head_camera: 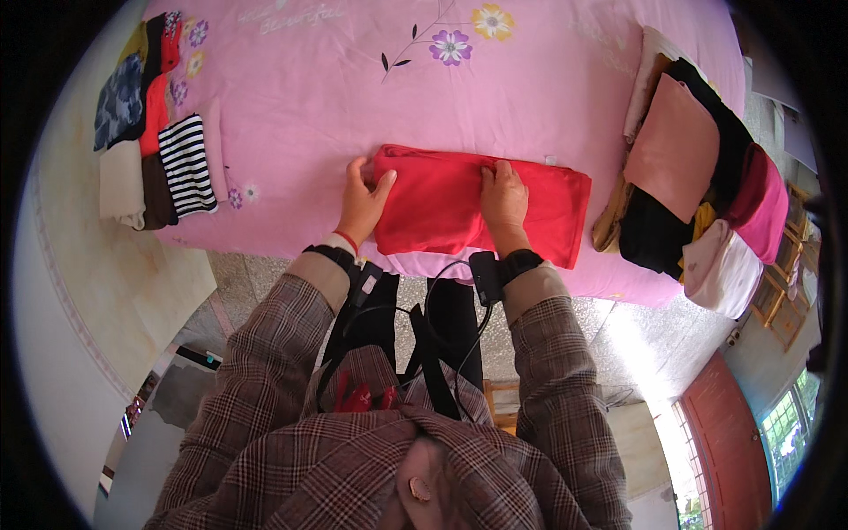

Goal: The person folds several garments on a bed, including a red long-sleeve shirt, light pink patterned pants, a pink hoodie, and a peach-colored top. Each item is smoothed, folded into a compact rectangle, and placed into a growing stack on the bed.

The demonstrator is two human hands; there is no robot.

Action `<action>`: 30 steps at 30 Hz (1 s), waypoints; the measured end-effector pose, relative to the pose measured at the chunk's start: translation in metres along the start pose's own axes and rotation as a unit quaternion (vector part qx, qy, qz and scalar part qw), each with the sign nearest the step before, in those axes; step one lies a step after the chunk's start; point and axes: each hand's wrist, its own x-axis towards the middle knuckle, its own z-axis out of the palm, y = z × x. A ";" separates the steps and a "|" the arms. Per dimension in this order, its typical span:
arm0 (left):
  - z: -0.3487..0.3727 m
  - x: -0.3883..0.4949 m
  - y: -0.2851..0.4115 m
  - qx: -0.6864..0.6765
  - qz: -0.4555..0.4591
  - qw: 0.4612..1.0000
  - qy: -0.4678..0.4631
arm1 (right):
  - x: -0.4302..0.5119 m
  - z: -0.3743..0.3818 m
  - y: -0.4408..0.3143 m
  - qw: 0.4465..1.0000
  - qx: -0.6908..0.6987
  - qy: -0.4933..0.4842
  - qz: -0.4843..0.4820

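A red folded garment point(427, 205) lies near the front edge of the bed, directly before me. My left hand point(363, 199) is at its left end, thumb resting on the cloth and index finger apart from it, just outside the edge. With curled fingers, my right hand point(505, 199) pinches the cloth near the middle, where the upper fold ends. To the right of that hand, a flatter, thinner part of the garment point(556, 212) extends. A small white tag point(550, 160) shows at its far edge. The fingertips of my right hand are partly hidden.
A pink floral sheet point(298, 99) covers the bed. Folded clothes, including a striped one point(189, 165), lie at the left. More folded clothes, a pink one point(672, 146) among them, are piled at the right edge. Black cables point(430, 305) hang between my wrists.
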 end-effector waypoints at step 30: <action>0.108 -0.095 0.149 -0.033 0.128 0.986 -0.099 | -0.044 -0.031 0.045 0.643 0.717 -0.202 0.176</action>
